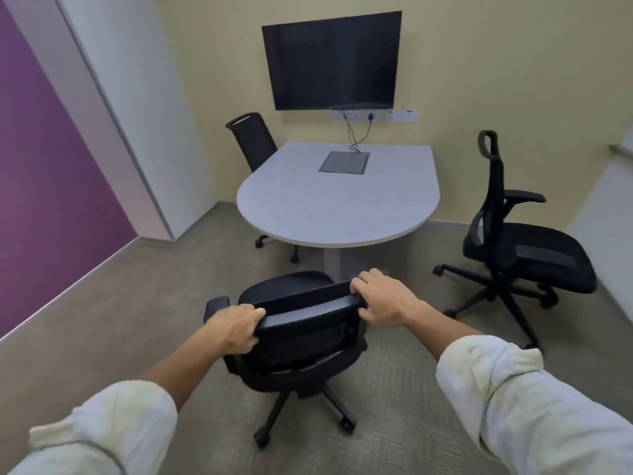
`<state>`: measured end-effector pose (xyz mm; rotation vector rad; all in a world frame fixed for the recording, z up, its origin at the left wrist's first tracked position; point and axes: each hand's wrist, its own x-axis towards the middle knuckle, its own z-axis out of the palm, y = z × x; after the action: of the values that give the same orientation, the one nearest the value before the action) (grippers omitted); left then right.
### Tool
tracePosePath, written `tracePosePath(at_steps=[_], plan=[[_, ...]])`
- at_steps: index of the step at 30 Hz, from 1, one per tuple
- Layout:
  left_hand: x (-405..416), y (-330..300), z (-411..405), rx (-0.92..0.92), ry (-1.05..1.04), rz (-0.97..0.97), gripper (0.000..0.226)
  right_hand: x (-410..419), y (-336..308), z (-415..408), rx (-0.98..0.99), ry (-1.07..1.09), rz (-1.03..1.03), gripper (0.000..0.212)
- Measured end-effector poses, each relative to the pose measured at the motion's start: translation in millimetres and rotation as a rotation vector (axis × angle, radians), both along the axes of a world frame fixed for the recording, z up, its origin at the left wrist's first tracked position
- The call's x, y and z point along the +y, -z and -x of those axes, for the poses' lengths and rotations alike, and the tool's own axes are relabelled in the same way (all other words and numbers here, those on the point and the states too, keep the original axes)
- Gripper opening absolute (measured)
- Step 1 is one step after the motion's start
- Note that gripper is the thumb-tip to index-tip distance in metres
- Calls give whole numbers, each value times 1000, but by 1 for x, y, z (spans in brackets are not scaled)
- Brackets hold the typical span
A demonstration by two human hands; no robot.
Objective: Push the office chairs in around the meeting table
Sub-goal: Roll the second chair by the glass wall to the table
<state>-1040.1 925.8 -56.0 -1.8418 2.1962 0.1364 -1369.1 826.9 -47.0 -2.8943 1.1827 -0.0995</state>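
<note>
A black office chair [301, 341] stands right below me, its seat facing the rounded near end of the pale grey meeting table [329, 204], a short gap away from it. My left hand [236, 329] grips the left end of its backrest top. My right hand [380, 298] grips the right end. A second black chair [255, 138] sits tucked at the table's far left side. A third black mesh chair with a headrest [517, 248] stands on the right, turned sideways and apart from the table.
A dark screen [334, 60] hangs on the far wall, with cables dropping to a cable hatch [344, 162] in the tabletop. A purple wall [51, 186] runs along the left. Grey carpet lies around the chairs.
</note>
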Motion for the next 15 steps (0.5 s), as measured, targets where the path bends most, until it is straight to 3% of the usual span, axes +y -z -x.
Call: tracePosePath(at_steps=[7,9,12,15], plan=[[-15,-1,-77,-13,-60,-74,42,22,-14,-101,208,-103,-112,31],[-21,1,-91,28,-17,-75,60,24,-10,-124,235,-48,-210,36],[-29,8,-111,108,41,-28,67,26,7,-151,205,98,-432,34],[-43,9,-132,160,120,-22,74,26,16,-169,165,179,-309,29]])
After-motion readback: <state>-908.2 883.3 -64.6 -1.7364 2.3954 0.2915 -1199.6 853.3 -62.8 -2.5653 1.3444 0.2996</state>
